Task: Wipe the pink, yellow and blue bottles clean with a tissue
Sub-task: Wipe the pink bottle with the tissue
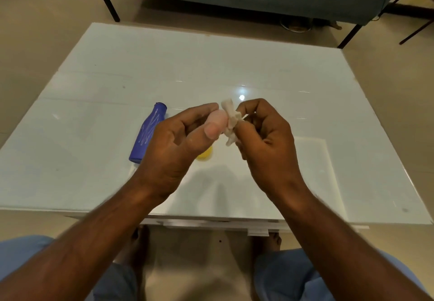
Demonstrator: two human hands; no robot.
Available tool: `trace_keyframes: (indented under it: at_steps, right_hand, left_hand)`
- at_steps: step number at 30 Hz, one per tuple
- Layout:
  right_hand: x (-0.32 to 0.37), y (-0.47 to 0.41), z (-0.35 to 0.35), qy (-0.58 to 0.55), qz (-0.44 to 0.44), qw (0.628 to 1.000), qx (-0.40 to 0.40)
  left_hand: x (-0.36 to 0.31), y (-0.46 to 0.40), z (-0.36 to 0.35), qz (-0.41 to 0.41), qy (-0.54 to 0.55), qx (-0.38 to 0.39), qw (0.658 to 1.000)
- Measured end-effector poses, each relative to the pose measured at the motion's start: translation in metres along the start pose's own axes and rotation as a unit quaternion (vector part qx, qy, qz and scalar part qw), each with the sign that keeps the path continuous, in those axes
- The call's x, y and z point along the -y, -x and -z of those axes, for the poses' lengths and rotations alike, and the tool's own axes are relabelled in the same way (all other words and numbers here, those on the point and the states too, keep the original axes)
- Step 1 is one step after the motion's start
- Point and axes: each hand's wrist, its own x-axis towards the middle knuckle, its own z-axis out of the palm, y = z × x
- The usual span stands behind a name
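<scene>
Fingers (199, 110) of left hand (173, 145) curl round the pink bottle (218, 119), thumb pressed on its near side; bottle is held in the air above the surface (234, 66), approx. centre of frame. Right hand (265, 134) pinches a crumpled white tissue (229, 120) against the exposed end of the bottle, at 3 o'clock of the left-hand grip.

Head view, step in hand:
- Judged: wipe of pink bottle underway, 1st of 3 items, or at least the only one off the surface.
- Blue bottle (148, 134) lies on its side on the surface at 9 o'clock of the left hand, neck pointing to 12 o'clock; pale streaks visible on its body, so prob. not yet wiped.
- Yellow bottle (205, 155) lies on the surface beneath the left hand, at 6 o'clock of the pink one.

Next move, req'd:
- Rotate the pink bottle in the left grip so the tissue reaches covered faces; keep pinch firm, as the tissue is small and could slip.
- Then set down and pick the yellow or blue.

Hidden / unclear:
- Most of the pink bottle is covered by the left hand; shape, cap and residue cannot be told.
- Yellow bottle shows only a small edge; orientation unknown.
- Tissue soiling not discernible; forearms motion-blurred.
</scene>
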Motion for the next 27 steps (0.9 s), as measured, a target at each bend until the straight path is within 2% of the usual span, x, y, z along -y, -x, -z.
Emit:
trace_keyframes:
  at_steps: [2,6,7,10,11,16,20,21,25,27]
  right_hand:
    - [-0.001,-0.002,0.002,0.011,-0.001,1.000,-0.006]
    - [0.011,0.010,0.001,-0.061,0.123,0.990,0.037]
    - [0.009,0.008,0.001,-0.058,0.108,0.992,0.030]
    - [-0.003,-0.003,0.003,-0.005,-0.025,1.000,-0.004]
    - [-0.004,-0.006,0.005,0.010,-0.040,0.999,-0.002]
    - [0.007,0.009,0.003,-0.061,0.079,0.993,0.061]
    - [-0.006,0.000,0.002,0.015,-0.051,0.998,0.018]
    - [-0.006,-0.001,0.003,0.023,-0.057,0.998,0.011]
    - [0.006,0.010,0.001,-0.026,0.034,0.999,0.025]
    - [0.001,0.007,0.001,-0.020,0.019,1.000,0.003]
  left_hand:
    - [0.002,-0.002,0.003,-0.007,-0.023,0.003,1.000]
    - [0.002,-0.002,0.000,-0.006,-0.007,0.010,1.000]
    - [0.002,-0.001,-0.001,-0.009,-0.006,0.017,1.000]
    - [0.003,0.001,-0.002,-0.010,-0.037,0.038,0.999]
    - [0.004,0.001,-0.001,-0.010,-0.052,0.038,0.998]
    - [0.008,-0.001,0.002,0.004,-0.040,0.017,0.999]
    - [0.007,-0.001,0.002,-0.002,-0.050,0.017,0.999]
    - [0.007,0.000,0.002,-0.004,-0.061,0.018,0.998]
    - [0.007,-0.002,0.003,0.007,-0.061,0.011,0.998]
    - [0.004,-0.002,0.003,0.005,-0.061,0.018,0.998]
